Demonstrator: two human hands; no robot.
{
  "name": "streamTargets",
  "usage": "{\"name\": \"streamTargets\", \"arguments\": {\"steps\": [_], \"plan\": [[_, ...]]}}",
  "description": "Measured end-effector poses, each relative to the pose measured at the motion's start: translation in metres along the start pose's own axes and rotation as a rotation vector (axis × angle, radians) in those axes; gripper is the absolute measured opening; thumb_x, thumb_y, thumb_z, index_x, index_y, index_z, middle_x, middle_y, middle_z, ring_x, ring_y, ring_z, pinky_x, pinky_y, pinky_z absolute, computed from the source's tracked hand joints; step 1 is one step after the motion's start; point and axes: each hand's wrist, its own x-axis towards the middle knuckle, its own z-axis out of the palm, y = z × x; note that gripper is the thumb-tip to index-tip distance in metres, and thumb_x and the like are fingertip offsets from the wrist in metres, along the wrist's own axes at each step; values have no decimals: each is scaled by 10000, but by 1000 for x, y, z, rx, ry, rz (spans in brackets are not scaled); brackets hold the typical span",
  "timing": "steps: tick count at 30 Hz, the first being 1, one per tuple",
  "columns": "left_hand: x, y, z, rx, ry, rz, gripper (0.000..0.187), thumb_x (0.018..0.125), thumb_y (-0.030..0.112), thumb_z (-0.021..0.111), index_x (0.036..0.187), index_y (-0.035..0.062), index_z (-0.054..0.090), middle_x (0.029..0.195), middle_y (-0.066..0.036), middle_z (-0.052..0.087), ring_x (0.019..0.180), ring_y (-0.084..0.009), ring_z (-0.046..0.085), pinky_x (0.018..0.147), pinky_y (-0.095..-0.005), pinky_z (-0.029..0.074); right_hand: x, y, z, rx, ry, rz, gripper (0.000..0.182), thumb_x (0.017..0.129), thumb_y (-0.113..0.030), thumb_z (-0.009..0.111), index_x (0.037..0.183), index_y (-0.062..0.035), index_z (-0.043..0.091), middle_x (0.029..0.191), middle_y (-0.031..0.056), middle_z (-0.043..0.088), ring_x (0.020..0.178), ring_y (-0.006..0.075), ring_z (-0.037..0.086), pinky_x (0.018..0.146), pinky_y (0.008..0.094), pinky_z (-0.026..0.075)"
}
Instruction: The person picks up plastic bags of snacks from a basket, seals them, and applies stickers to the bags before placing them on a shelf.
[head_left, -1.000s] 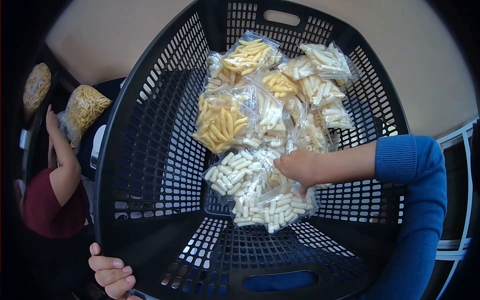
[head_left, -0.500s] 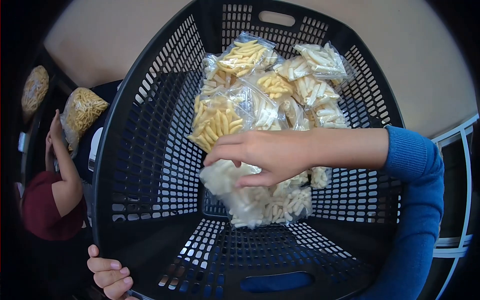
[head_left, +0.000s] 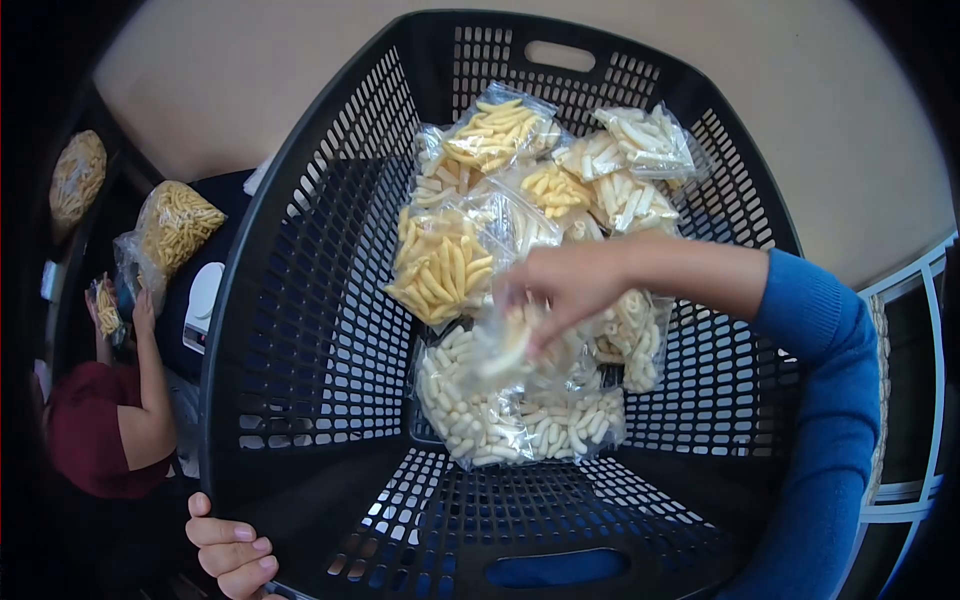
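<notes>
My left hand (head_left: 232, 548) is closed over the near left rim of a large black plastic basket (head_left: 300, 450). Inside the basket, my right hand (head_left: 570, 290) is closed on a clear snack bag (head_left: 505, 345), blurred by motion, with pale pieces in it. Beneath that lies a bag of short white puffed snacks (head_left: 455, 405). Bags of yellow finger-shaped snacks (head_left: 445, 265) rest just to the left and farther back. To the right of the hand is a bag of pale ring-shaped snacks (head_left: 632, 325), partly hidden by my forearm.
More bags of white stick snacks (head_left: 645, 140) are piled at the basket's far end. On the left, a person in a maroon top (head_left: 95, 430) handles a small packet (head_left: 105, 310) beside a big bag of yellow snacks (head_left: 180, 230) and a white scale (head_left: 203, 300). A white-framed rack (head_left: 935, 400) stands right.
My right hand has moved right and slightly up, with a bag in its fingers. The white puffed snack bag now lies flat. The other person now has a small packet in hand.
</notes>
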Motion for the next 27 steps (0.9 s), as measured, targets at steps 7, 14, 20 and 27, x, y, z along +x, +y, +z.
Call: {"name": "streamTargets", "arguments": {"steps": [7,14,20,27], "plan": [[1,2,5,35,30,-17,255,762,336,303,653,127,401,625,-6,335,669,-162,341,837,-430,276,-36,55,-87,458,896,454,628,679,-444,647,1006,72,501,812,133,567,672,139,566,614,226,491],[3,2,4,28,-9,-29,263,767,342,307,650,127,401,625,-7,334,668,-160,339,827,-430,273,-69,137,-89,-150,1350,924,760,706,-462,602,1165,87,347,1080,237,456,927,302,533,759,353,474],[1,1,8,34,71,-11,264,763,343,308,647,125,401,622,-10,330,666,-162,337,820,-426,273,-33,57,-72,-239,681,128,327,705,-255,633,894,-15,516,869,81,524,826,217,534,717,312,460],[1,0,6,10,52,-14,249,753,332,303,650,132,409,622,-1,332,674,-164,343,839,-424,271,11,-6,37,-676,-136,-128,317,647,-240,648,842,-24,522,886,57,511,805,210,542,697,324,463]]}}
